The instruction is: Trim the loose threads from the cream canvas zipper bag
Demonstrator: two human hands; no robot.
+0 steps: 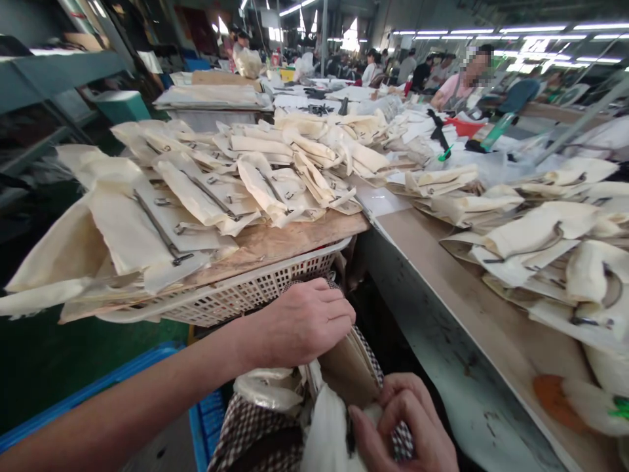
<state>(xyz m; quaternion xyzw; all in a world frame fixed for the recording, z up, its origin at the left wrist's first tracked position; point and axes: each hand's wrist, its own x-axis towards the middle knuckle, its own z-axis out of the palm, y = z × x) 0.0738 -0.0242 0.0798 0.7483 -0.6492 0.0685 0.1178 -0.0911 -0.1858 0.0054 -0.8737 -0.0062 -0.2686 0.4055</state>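
Observation:
Across my lap lies a cream bag point(346, 367), its stiff panel standing up between my hands and a bunched white part hanging at the front. My left hand point(309, 321) is closed above the bag's upper edge, knuckles up; what its curled fingers hold is hidden underneath. Lower down, my right hand point(405, 423) pinches the near side of the bag between thumb and bent fingers. A small dark piece shows beside that thumb, too unclear to name. Shiny clear plastic wrap point(272, 388) sits against the bag's left side, on checked cloth point(255, 426).
Cream bags with metal-coloured fittings point(211, 190) pile on a wooden board above a white plastic basket point(255, 288). More bags point(535, 242) cover the bench point(442, 275) at right. A blue crate point(132, 367) stands low left. A co-worker point(457, 85) is across the bench.

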